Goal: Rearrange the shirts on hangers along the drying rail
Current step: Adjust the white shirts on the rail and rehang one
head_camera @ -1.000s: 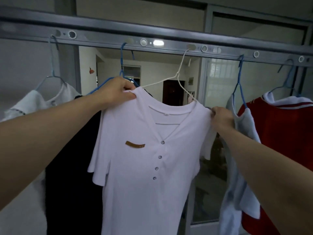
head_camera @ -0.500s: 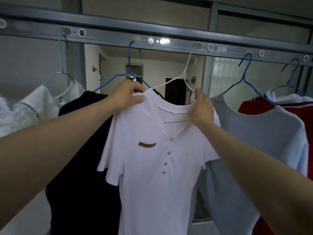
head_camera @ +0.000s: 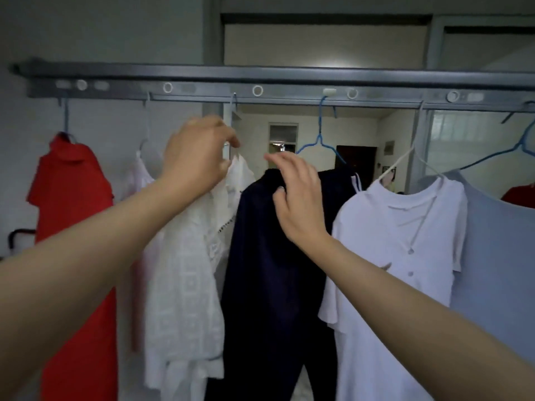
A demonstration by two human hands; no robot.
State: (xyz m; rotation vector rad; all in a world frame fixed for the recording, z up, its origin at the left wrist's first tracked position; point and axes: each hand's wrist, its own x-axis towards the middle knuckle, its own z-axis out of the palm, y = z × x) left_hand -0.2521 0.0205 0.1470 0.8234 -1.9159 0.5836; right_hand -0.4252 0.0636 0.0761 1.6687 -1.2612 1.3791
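Observation:
A grey drying rail [head_camera: 289,82] runs across the top with several shirts on hangers. From left hang a red shirt [head_camera: 72,204], a pale shirt [head_camera: 139,180], a white lace shirt [head_camera: 188,270], a navy shirt [head_camera: 269,270] on a blue hanger [head_camera: 320,140], a white button shirt [head_camera: 405,256] and a light blue shirt [head_camera: 498,256]. My left hand [head_camera: 199,154] pinches the lace shirt at its collar, by the hanger neck. On the navy shirt's left shoulder, my right hand [head_camera: 298,198] rests with fingers extended.
Another red garment [head_camera: 521,195] shows at the far right edge. Behind the rail are a grey wall on the left, a doorway into a lit room in the middle, and glass panels on the right. A dark curved bar [head_camera: 20,235] sits low on the left.
Both hands have let go of the white button shirt and moved left: the left to the lace shirt, the right to the navy shirt. The view has swung left, showing more shirts.

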